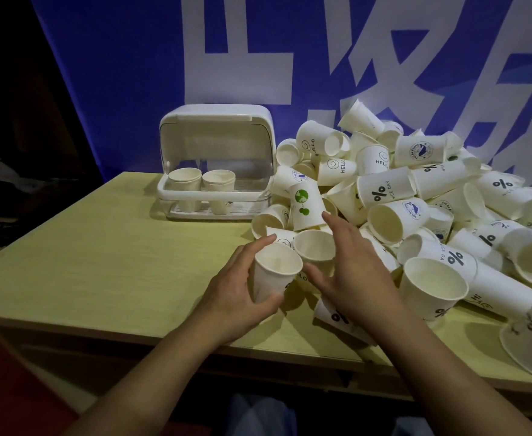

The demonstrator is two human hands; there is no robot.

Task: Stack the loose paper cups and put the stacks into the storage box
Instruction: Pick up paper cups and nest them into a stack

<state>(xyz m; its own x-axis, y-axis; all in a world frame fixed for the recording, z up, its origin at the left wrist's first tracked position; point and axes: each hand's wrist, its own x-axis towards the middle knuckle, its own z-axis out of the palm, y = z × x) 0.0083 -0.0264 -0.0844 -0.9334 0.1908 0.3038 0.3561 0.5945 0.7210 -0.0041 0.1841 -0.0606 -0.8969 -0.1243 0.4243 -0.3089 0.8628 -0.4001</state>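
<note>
Blue banner behind, pale table (pixel 101 247) below — beyond the left hand (pixel 236 297), which grips one cup (pixel 274 275), the box (pixel 216 165) holds two short stacks (pixel 201 190); the right hand (pixel 353 272), fingers spread, reaches a second cup (pixel 315 247), with the pile (pixel 415 196) beyond it mostly unsorted.

1. "HELLO" beside a smiley face runs up the side of a paper cup (pixel 372 159) near the top of the pile.
2. The same "HELLO" marks a neighbouring cup (pixel 336 170).
3. "% NICE DAY" is printed on a cup lying on its side (pixel 384 191).
4. A banner (pixel 126 73) behind carries large white characters, cropped and unreadable.
</note>
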